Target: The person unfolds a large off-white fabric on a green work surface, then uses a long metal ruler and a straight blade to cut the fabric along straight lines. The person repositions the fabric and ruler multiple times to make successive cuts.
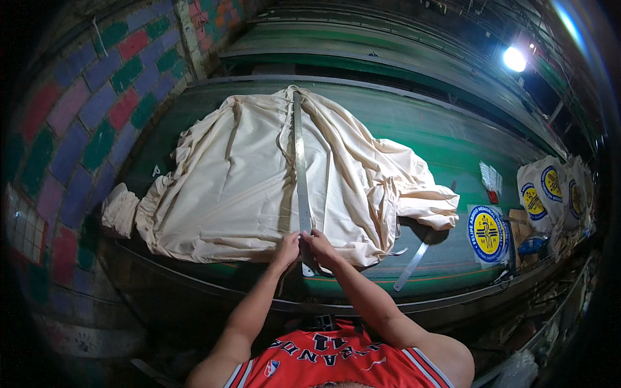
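Observation:
A cream cloth gown (246, 174) with gathered sleeve ends and thin ties lies spread and wrinkled on the green table (446, 139). Down its middle, from the neck to the near hem, runs a long metal ruler (299, 155). My left hand (288, 247) and my right hand (321, 248) meet at the ruler's near part, fingers closed on it from either side. Whether they also pinch some of the cloth cannot be made out. Below my hands the ruler's end sticks out past the hem. One gathered cuff (120, 211) lies at the left table edge.
A second metal ruler (414, 258) lies partly under the right sleeve. Farther right are a round blue and yellow emblem sheet (489, 234), a red-handled brush-like tool (491, 183) and white printed bags (542, 191). A painted block wall (97, 123) borders the left side; another long table (362, 45) stands behind.

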Available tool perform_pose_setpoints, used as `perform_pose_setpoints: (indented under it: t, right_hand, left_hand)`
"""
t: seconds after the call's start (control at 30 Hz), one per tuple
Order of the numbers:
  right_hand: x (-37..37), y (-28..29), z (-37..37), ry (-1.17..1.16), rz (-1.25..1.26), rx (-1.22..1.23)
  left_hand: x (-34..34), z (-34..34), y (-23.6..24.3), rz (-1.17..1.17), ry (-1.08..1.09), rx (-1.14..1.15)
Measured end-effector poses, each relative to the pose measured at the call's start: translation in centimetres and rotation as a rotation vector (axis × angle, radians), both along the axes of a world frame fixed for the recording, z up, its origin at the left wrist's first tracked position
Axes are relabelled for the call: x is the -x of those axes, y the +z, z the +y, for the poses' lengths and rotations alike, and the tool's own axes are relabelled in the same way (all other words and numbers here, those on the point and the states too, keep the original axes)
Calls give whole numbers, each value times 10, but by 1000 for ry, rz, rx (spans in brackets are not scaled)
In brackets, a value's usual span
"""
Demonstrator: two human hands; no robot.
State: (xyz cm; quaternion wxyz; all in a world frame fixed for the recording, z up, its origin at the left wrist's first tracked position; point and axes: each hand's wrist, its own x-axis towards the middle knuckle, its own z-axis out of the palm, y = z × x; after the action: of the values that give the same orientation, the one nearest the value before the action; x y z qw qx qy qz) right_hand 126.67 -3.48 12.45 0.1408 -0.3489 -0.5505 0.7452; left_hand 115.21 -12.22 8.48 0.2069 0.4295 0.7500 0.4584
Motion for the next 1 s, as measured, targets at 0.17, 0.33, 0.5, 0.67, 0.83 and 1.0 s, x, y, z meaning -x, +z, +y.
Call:
perform_pose_setpoints:
  t: [0.17,0.33,0.5,0.67,0.83,1.0]
  right_hand:
    - [19,-9,-4,-174,30,84]
    - [30,-13,-10,-222,91,-56]
    - [42,-7,0,-230,69,-84]
    - [50,2,7,-271,177,-32]
    - [27,21,20,-249,219,42]
    - [-4,31,35,-232,171,61]
  left_hand:
    - [-9,-32,6,120,212,48]
    - [-20,-57,-18,551,78,127]
    - [-17,-65,-25,291,80,130]
    - [-45,-80,-25,574,-37,170]
    - [-35,-91,-13,125,105,29]
    - [2,-138,77,-844,186,-395]
